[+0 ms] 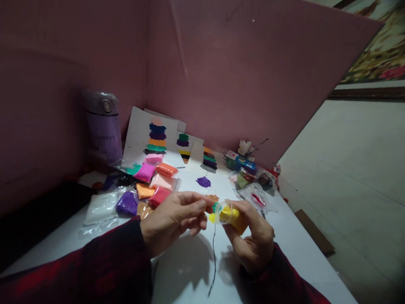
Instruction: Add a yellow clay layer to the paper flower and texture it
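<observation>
My right hand (pixel 254 238) is wrapped round a packet of yellow modelling clay (pixel 238 219), whose clear plastic opening faces left. Thumb and forefinger of my left hand (pixel 180 215) are pinched together close to that opening; what lies between them, if anything, is too small to make out. Both hands are raised over white paper (pixel 181 275). Below them a thin dark wavy line (pixel 213 263) runs down the paper. Just beyond the fingers are small patches of yellow (pixel 212 218) and brown (pixel 213 198), with green partly hidden. Farther back lies a purple patch (pixel 203 181).
Several packets of coloured clay, including a purple one (pixel 127 203) and a white one (pixel 101 208), lie left. A purple bottle (pixel 104 128) stands behind them. Cards with coloured bands (pixel 133 136) lean against the pink wall (pixel 225 82). Plastic bags (pixel 259 198) lie back right.
</observation>
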`<state>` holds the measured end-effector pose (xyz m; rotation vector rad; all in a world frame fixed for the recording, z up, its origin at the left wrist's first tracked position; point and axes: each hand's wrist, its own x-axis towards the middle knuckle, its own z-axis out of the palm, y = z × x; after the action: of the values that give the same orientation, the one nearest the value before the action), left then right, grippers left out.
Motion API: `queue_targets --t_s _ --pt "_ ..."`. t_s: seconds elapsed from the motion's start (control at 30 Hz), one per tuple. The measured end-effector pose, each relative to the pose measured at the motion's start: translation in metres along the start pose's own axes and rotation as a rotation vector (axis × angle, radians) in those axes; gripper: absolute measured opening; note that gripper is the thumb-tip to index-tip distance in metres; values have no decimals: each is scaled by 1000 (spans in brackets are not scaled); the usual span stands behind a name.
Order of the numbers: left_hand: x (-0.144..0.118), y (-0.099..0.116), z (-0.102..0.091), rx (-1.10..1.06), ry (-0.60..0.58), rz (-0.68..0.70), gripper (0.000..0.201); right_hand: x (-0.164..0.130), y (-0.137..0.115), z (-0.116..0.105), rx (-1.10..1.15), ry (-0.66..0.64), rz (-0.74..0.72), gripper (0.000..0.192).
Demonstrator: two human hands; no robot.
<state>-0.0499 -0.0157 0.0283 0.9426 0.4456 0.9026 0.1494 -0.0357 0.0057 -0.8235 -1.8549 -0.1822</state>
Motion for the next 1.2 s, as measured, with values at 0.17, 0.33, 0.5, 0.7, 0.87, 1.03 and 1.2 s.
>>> queue_targets --t_s 0.17,0.33,0.5,0.7,0.87,1.03,1.2 --pt "-1 -2 1 219 62 77 24 0 -1 -1 -5 -24 12 35" --pt "-7 -2 11 570 77 311 10 1 -3 -1 -8 -83 -13 34" --pt "-10 -8 9 1032 88 573 16 1 -6 0 3 -102 -25 35" --pt "-8 -13 2 1174 36 599 19 0 -6 -1 0 -128 -65 37" --pt "-9 -12 2 1213 -6 531 22 -1 -4 -1 4 -160 -62 41" --pt "-11 -13 2 1379 0 557 18 0 -6 -1 19 -195 -65 40" --pt "-12 -15 5 1613 24 647 26 2 -9 -1 15 -214 -91 36"
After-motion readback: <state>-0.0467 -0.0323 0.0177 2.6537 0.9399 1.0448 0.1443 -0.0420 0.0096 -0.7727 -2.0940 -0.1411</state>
